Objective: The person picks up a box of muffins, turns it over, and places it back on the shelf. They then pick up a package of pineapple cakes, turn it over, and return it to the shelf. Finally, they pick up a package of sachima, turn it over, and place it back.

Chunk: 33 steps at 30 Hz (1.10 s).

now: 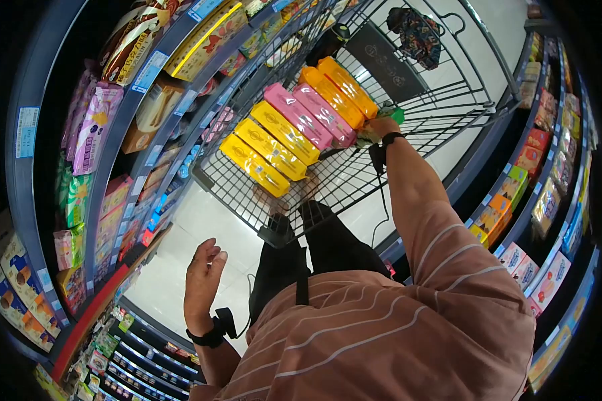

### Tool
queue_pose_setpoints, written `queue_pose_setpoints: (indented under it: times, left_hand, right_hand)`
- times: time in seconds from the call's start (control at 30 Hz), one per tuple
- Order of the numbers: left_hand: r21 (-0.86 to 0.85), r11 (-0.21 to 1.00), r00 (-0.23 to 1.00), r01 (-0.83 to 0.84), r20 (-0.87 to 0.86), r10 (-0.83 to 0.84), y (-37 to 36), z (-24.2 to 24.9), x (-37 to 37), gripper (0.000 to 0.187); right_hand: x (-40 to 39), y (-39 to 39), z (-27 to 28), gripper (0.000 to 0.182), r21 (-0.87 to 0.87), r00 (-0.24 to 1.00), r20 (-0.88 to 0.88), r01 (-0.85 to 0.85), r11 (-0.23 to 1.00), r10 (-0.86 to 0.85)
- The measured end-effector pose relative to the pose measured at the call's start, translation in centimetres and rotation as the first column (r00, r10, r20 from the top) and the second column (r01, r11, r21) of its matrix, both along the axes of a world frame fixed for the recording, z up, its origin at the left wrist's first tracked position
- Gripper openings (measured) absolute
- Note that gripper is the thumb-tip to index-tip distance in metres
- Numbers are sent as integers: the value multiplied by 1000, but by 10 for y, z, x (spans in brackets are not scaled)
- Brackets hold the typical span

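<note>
My right hand [380, 127] is inside the wire shopping cart [354, 184], its fingers closed on a green-wrapped package [397, 115]. Most of that package is hidden behind the hand. Right beside it lies a row of shiny soft packs: two orange packs [332, 99], two pink packs [297, 118] and three yellow packs [254, 164]. Away from the cart, my left hand [206, 271] hangs over the floor at the lower left, holding nothing. Its fingers are loosely bent and the thumb stands apart.
Stocked shelves [107, 220] rise close on the left, with purple packets [97, 127] and boxes. More shelves [538, 180] with boxed goods run along the right. A dark patterned bag [418, 37] sits at the cart's far end. Pale floor tiles [174, 274] show below.
</note>
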<state>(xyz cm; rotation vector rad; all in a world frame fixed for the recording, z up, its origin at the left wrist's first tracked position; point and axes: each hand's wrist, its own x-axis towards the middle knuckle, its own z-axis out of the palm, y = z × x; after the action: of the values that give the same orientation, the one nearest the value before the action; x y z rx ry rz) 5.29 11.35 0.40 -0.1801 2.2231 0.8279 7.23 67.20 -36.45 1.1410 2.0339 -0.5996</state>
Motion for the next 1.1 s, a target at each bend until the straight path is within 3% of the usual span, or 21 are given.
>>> queue_pose_setpoints:
  times: [0.03, 0.13, 0.2, 0.3, 0.37, 0.47, 0.57, 0.7, 0.83, 0.9, 0.97, 1.1]
  left_hand:
    - [4, 1000, 1000, 1, 3, -1, -1, -2, 1, 45]
    - [9, 1000, 1000, 2, -6, -2, -2, -4, 2, 45]
    - [2, 1000, 1000, 2, -8, -2, -3, -3, 4, 45]
    - [-7, 1000, 1000, 6, -3, -6, -5, -3, 6, 45]
    - [-8, 1000, 1000, 8, -10, -9, -8, -5, 6, 45]
    - [-4, 1000, 1000, -4, -19, 4, -9, -1, 5, 47]
    - [15, 1000, 999, 4, -44, -3, -11, 1, 3, 48]
    - [52, 998, 996, 45, -74, -41, -14, 9, -7, 47]
    - [106, 990, 987, 94, -142, -78, -21, 15, -20, 48]
    - [145, 982, 979, 120, -184, -92, -21, 18, -30, 48]
    - [179, 972, 966, 153, -233, -109, -20, 21, -42, 47]
    - [357, 907, 925, 226, -370, -85, -12, 16, -73, 47]
  right_hand:
    - [-4, -1, 17, 51, 28, 999, -13, 35, 999, -34]
    - [-6, -7, 32, 53, 70, 909, 38, -416, 907, 415]
    - [0, -19, 48, 56, 85, 995, -77, -52, 995, 58]
    - [-2, -27, 64, 58, 9, 955, -128, 272, 962, -269]
    - [9, 5, 6, 56, 88, 993, -77, -77, 993, 84]
    - [4, 15, 4, 51, 225, 998, -52, -11, 974, 24]
    - [3, 13, 47, 47, 25, 941, -225, 266, 964, -254]
    - [-9, 19, 83, 55, -3, 968, -216, 126, 992, -124]
    - [-25, 8, 143, 48, -303, 845, -204, 425, 853, -494]
    - [-36, -42, 262, 46, -466, 828, -257, 346, 815, -498]
    - [-34, -65, 299, 53, -538, 774, -444, 173, 825, -452]
    - [-38, -110, 350, 55, -795, 682, -506, -132, 593, -527]
